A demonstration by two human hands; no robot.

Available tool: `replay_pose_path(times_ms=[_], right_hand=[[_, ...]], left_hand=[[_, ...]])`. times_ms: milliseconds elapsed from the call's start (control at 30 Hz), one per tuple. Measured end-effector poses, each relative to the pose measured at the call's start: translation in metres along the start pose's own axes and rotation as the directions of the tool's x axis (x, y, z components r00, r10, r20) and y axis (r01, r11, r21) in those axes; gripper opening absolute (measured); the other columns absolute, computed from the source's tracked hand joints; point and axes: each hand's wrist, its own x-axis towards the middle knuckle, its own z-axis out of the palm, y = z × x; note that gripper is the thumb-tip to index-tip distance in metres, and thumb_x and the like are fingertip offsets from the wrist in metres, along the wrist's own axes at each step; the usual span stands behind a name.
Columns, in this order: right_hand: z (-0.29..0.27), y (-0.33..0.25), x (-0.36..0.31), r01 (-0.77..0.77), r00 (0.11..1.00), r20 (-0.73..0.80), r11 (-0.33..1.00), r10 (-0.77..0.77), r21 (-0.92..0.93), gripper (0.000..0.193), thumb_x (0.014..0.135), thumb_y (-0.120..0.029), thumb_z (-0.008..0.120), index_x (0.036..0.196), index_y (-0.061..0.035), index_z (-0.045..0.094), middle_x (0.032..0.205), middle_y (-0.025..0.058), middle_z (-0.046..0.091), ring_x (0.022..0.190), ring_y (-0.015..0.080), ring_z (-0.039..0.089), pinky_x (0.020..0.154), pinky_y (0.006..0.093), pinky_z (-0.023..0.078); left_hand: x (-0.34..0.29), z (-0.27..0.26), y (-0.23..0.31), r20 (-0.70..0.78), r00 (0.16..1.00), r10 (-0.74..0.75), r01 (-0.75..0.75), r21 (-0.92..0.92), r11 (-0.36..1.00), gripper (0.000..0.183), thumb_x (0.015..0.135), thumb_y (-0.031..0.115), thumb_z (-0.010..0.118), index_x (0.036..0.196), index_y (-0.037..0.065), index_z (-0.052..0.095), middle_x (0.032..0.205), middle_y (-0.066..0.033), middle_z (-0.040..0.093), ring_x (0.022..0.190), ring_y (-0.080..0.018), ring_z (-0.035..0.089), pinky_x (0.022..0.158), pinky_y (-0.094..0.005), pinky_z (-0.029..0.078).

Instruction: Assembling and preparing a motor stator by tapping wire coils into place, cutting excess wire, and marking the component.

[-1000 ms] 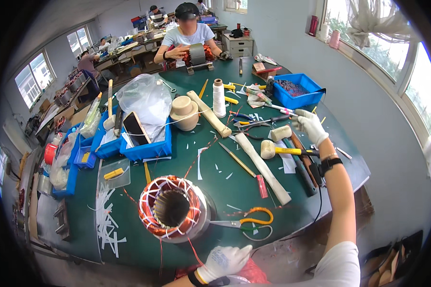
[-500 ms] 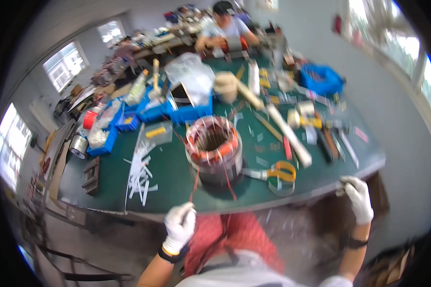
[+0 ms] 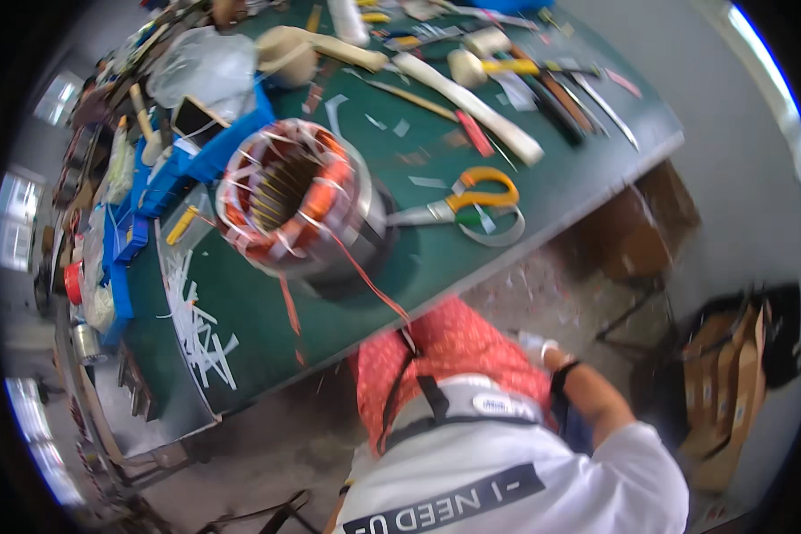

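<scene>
A motor stator with orange-red windings laced in white stands on the green table, its bore tilted toward the left of the view. Two red leads hang from it, one reaching past the table edge. My right hand, in a white glove, is low beside my right thigh, its fingers mostly hidden. Of my left hand only a strip of white glove shows beside my waist, the fingers out of sight. Neither hand touches the stator. Yellow-handled scissors lie just right of it.
White paper strips lie left of the stator. Blue bins hold a plastic bag and a phone-like dark slab. A mallet, a white rod and several hand tools lie behind. A cardboard box sits under the table's right side.
My left hand has drawn back from the red lead to my waist, and my right hand has dropped beside my thigh. The view has tilted and moved downward.
</scene>
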Motion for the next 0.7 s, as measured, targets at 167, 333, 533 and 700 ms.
replay_pose_path(times_ms=[167, 333, 533, 700], right_hand=[[0.021, 0.026, 0.008, 0.067, 0.976, 0.209, 0.998, -0.065, 0.001, 0.039, 0.087, -0.035, 0.061, 0.119, -0.0127, 0.064, 0.118, 0.0184, 0.065, 0.110, 0.0376, 0.060, 0.094, 0.0422, 0.048], [0.014, 0.038, 0.023, -0.048, 0.724, 0.628, 0.929, 0.286, -0.368, 0.035, 0.086, -0.031, 0.064, 0.116, -0.0126, 0.066, 0.126, 0.0121, 0.062, 0.111, 0.0257, 0.061, 0.094, 0.0369, 0.048], [-0.067, -0.096, -0.045, 0.049, 0.908, 0.370, 0.826, 0.198, -0.562, 0.026, 0.084, -0.028, 0.059, 0.098, -0.0105, 0.072, 0.104, 0.0172, 0.070, 0.094, 0.0340, 0.068, 0.081, 0.0440, 0.053], [-0.121, 0.037, -0.223, -0.024, 0.447, 0.491, 0.558, 0.748, -0.829, 0.041, 0.094, -0.037, 0.046, 0.125, -0.0197, 0.065, 0.134, 0.0033, 0.060, 0.122, 0.0268, 0.058, 0.099, 0.0440, 0.046]], left_hand=[[0.055, -0.017, -0.020, 0.122, 0.991, -0.053, 0.062, -0.065, 0.996, 0.032, 0.094, 0.024, 0.053, 0.111, -0.001, 0.065, 0.115, -0.0199, 0.065, 0.108, -0.0343, 0.062, 0.092, -0.0395, 0.048], [0.063, -0.046, -0.042, 0.405, 0.910, -0.091, 0.120, -0.048, 0.992, 0.034, 0.094, 0.027, 0.053, 0.111, 0.000, 0.065, 0.114, -0.0198, 0.066, 0.107, -0.0345, 0.062, 0.091, -0.0394, 0.048], [-0.006, -0.119, -0.088, 0.687, 0.690, -0.228, 0.213, 0.107, 0.971, 0.036, 0.094, 0.030, 0.054, 0.111, 0.000, 0.065, 0.114, -0.0198, 0.066, 0.107, -0.0346, 0.062, 0.091, -0.0394, 0.049], [-0.036, -0.147, -0.119, 0.883, 0.422, -0.206, 0.134, 0.164, 0.977, 0.038, 0.094, 0.033, 0.054, 0.110, 0.000, 0.065, 0.114, -0.0197, 0.066, 0.107, -0.0348, 0.062, 0.090, -0.0393, 0.049]])
